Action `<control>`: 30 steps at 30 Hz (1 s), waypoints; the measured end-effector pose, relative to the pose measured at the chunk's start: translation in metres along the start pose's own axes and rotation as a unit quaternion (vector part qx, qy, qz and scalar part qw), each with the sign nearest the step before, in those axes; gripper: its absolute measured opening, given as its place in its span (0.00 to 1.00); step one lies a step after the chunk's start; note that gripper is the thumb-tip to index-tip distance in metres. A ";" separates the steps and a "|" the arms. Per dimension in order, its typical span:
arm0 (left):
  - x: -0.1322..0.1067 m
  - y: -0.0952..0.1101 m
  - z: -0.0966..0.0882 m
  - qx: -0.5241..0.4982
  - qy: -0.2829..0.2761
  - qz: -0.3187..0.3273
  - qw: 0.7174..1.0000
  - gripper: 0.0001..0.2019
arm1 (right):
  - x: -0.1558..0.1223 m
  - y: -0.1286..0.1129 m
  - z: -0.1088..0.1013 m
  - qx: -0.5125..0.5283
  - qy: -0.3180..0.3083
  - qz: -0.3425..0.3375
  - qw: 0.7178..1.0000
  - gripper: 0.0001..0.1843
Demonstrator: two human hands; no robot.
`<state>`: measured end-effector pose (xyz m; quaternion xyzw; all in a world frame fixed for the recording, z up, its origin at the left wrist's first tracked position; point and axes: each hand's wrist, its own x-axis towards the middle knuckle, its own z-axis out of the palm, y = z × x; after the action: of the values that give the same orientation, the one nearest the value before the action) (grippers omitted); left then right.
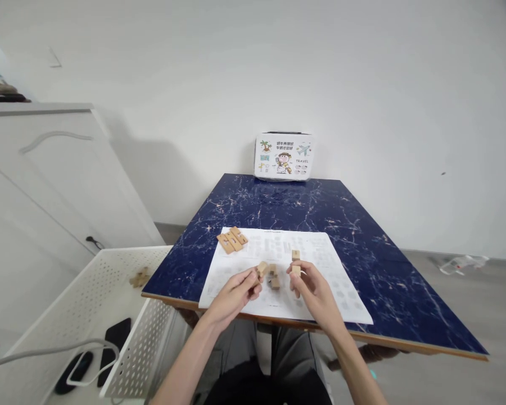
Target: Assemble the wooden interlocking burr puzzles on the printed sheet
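My left hand (235, 293) is closed on a small light wooden puzzle block (262, 268), held over the white printed sheet (219, 281). To the right, the thumb and fingers of my right hand (314, 289) pinch another wooden puzzle block (296, 271). Just beyond those fingers shows a pale wooden end (296, 255); whether it belongs to the pinched block I cannot tell. Between my hands is a notched wooden piece (275, 282), apart from the right hand. Several flat notched wooden pieces (231, 241) lie side by side at the sheet's far left corner.
The sheet lies on a blue marbled table (278, 208) with a wooden front edge. A white cartoon case (284, 156) stands at the back against the wall. Left of the table, a white perforated tray (122, 256) holds more wooden pieces (140, 278), a dark mouse (73, 372) and a cable.
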<state>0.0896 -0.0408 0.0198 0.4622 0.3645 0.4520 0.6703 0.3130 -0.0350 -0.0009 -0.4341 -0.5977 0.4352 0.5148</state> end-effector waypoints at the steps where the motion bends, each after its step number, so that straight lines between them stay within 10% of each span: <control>1: 0.001 -0.001 0.000 -0.005 0.000 0.002 1.000 0.18 | -0.001 0.003 0.000 0.011 -0.005 0.007 1.000 0.18; 21: 0.017 -0.026 -0.002 -0.061 0.023 0.024 0.998 0.27 | 0.002 -0.003 0.003 0.054 -0.127 0.020 0.990 0.17; 30: 0.010 -0.022 -0.001 0.064 -0.005 0.047 0.997 0.38 | 0.005 -0.005 0.021 0.034 -0.140 0.016 0.989 0.20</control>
<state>0.0979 -0.0346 -0.0025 0.5227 0.3671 0.4562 0.6195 0.2916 -0.0326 0.0030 -0.3611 -0.6417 0.5199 0.4330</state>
